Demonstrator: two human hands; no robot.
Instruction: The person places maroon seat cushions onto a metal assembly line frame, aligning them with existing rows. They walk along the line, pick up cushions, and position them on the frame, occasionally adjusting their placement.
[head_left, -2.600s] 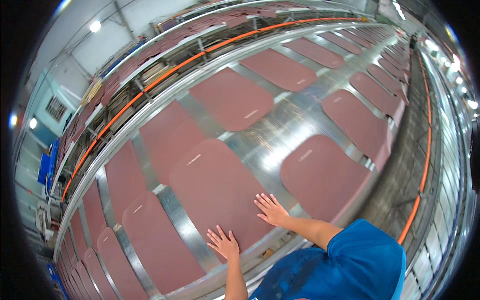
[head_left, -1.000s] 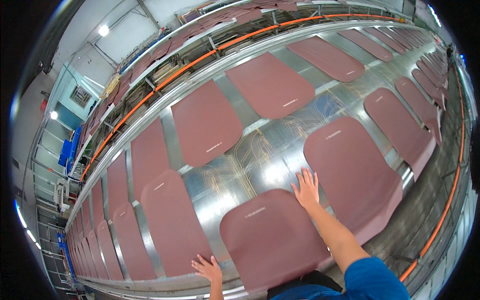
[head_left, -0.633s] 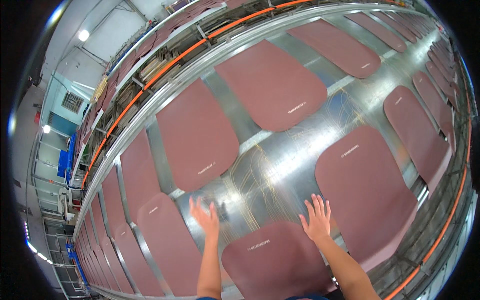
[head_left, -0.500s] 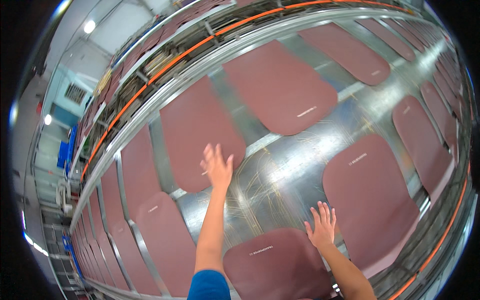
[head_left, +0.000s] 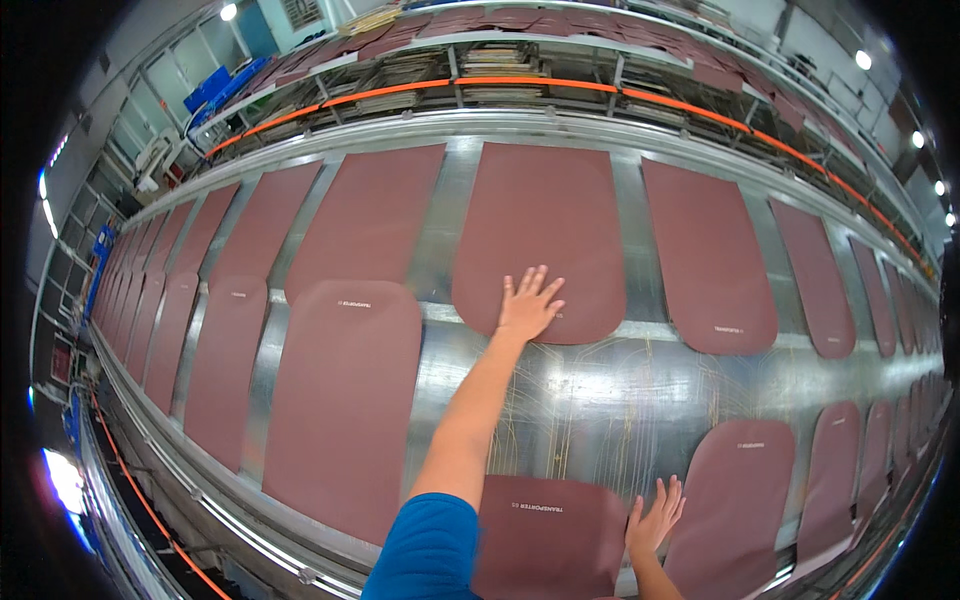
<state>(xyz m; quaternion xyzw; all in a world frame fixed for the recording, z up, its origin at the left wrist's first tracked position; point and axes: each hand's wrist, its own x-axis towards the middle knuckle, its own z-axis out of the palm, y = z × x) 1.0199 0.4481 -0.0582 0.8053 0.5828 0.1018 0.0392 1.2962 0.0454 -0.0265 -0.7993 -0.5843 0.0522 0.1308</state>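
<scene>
Two rows of maroon sheet panels with rounded ends lie along a long metal table. My left hand [head_left: 530, 304] rests open, fingers spread, on the rounded end of a far-row panel [head_left: 540, 225], covering part of its white print. My right hand [head_left: 655, 517] is open with nothing in it, its fingers apart. It is beside the right edge of a near panel [head_left: 550, 535] that lies right in front of me. To its right is another near-row panel [head_left: 735, 500]. Whether the right hand touches either panel, I cannot tell.
Scratched bare metal of the table [head_left: 600, 400] shows between the rows, marked with thin yellowish lines. Metal rails edge the table. Beyond the far rail [head_left: 520, 122], an orange strip [head_left: 540, 82] runs along a rack holding stacked flat frames [head_left: 500, 60], with more maroon panels on top.
The view has turned and levelled, so the rows now run across it. My left hand stays at the same far panel, now covering its print. My right hand stays by the near panel's edge.
</scene>
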